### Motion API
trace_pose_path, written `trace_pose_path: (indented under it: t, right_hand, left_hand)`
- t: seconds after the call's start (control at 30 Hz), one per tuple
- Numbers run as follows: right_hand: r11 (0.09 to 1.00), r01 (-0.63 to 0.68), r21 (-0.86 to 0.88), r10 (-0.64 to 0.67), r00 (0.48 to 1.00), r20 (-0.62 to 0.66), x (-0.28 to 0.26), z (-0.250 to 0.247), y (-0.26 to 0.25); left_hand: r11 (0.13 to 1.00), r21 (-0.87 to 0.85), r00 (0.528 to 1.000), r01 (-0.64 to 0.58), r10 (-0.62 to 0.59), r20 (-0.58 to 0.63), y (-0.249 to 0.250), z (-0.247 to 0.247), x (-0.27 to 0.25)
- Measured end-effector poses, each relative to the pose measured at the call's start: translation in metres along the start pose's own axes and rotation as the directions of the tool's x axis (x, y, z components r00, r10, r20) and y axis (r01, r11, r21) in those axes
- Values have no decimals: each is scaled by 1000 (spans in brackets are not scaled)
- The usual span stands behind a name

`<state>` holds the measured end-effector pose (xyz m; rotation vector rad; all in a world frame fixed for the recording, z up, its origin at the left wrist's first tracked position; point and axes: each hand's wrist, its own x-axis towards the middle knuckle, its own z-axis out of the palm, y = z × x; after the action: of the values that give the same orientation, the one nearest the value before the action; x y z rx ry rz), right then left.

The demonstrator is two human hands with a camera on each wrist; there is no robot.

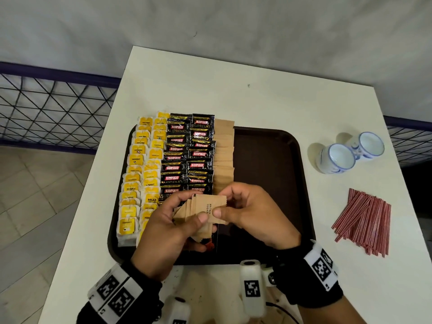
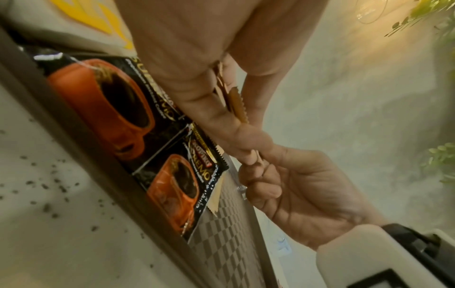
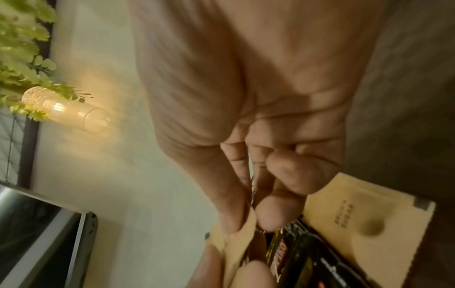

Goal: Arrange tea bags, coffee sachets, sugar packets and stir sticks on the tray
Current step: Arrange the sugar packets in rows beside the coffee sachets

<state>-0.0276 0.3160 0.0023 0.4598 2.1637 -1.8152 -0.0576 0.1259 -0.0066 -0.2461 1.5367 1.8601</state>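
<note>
Tray [image 1: 268,146]: dark, on white table [image 1: 210,90]; right half bare. Tea bags [image 1: 140,174]: two columns at left edge, yellow tags, readable "MOMENT", "RELAX", "CONNECT". Coffee sachets [image 1: 187,155]: two black columns beside the tea, marked "KOPIKO SUPREMO", orange cup pictured. Sugar packets [image 1: 224,155]: one brown overlapped column beside the coffee, unfinished at near end. Left hand [image 1: 168,225]: curled round a fanned stack of sugar packets [image 1: 198,211] above tray's near edge. Right hand [image 1: 247,213]: thumb and fingers pinching top packet, printed "BROWN SUGAR". Stir sticks [image 1: 364,220]: red-striped heap on table, right of tray, not yet placed. Two blue-and-white cups [image 1: 350,153]: on table beyond sticks. Handling advice: peel one packet only, keep stack squeezed, lay with same overlap, edges flush with column, print consistent.
</note>
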Motion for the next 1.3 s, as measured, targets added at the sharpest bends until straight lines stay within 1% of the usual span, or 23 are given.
trace_pose_path:
  t: [0.1, 0.2, 0.33, 0.4, 0.5, 0.53, 0.57, 0.63, 0.7, 0.77, 0.83, 0.9, 0.97, 1.03, 1.1, 1.17, 1.23, 1.27, 1.3]
  right_hand:
    - [993, -63, 104, 65, 998, -13, -1, 0, 3]
    - [988, -70, 140, 75, 997, -30, -1, 0, 4]
    - [968, -98, 231, 121, 989, -86, 0, -2, 1]
    - [964, -91, 250, 114, 990, -80, 0, -2, 1]
    - [961, -54, 272, 67, 997, -42, -1, -3, 0]
    - [957, -40, 288, 56, 997, -47, -1, -3, 0]
    - [953, -28, 300, 50, 996, -68, -1, -5, 0]
    - [953, -3, 304, 50, 988, -149, 0, -12, 0]
    - [960, 16, 279, 53, 970, -236, 0, -25, 1]
    - [977, 2, 214, 59, 960, -275, -3, -40, 3]
    - [995, -43, 91, 66, 961, -268, -7, -49, 7]
    - [995, -94, -18, 87, 970, -227, -9, -49, 12]
    - [988, -132, -81, 115, 977, -182, -10, -44, 17]
    - [982, -151, -116, 130, 977, -171, -11, -39, 22]
    - [977, -162, -139, 136, 975, -176, -9, -36, 26]
    - [972, -168, -162, 138, 975, -177, -7, -34, 28]
    - [971, -164, -177, 132, 975, -179, -5, -31, 29]
    - [970, -163, -180, 130, 975, -182, -5, -30, 28]
    - [970, -164, -179, 131, 975, -181, -4, -29, 28]
  left_hand:
    - [999, -33, 999, 33, -33, -20, 0, 0, 1]
    - [998, -47, 998, 52, -53, -24, 1, 0, 1]
    - [995, -2, 995, 96, -96, 16, 1, 2, 0]
    - [994, 26, 993, 109, -110, 45, 0, 5, -3]
    - [993, 33, 989, 115, -118, 85, -1, 10, -5]
    - [992, 33, 988, 120, -123, 96, 0, 10, -5]
    - [991, 31, 986, 129, -131, 106, 0, 10, -6]
    - [989, 14, 982, 148, -148, 121, 2, 7, -6]
    - [988, 17, 982, 150, -151, 114, 5, 1, -6]
    - [989, 26, 984, 146, -148, 96, 7, -6, -6]
    - [989, 17, 985, 146, -147, 93, 10, -11, -7]
    - [990, 7, 985, 142, -142, 94, 11, -15, -7]
    - [991, 0, 987, 136, -135, 83, 11, -16, -6]
    - [991, -3, 986, 133, -132, 96, 11, -18, -6]
    - [992, 20, 983, 122, -124, 135, 12, -18, -6]
    - [992, 87, 969, 90, -107, 223, 11, -15, -8]
    - [977, 215, 946, 3, -72, 317, 6, -8, -11]
    - [960, 278, 933, -35, -68, 353, 3, -3, -13]
    - [942, 332, 921, -47, -88, 379, 0, 1, -15]
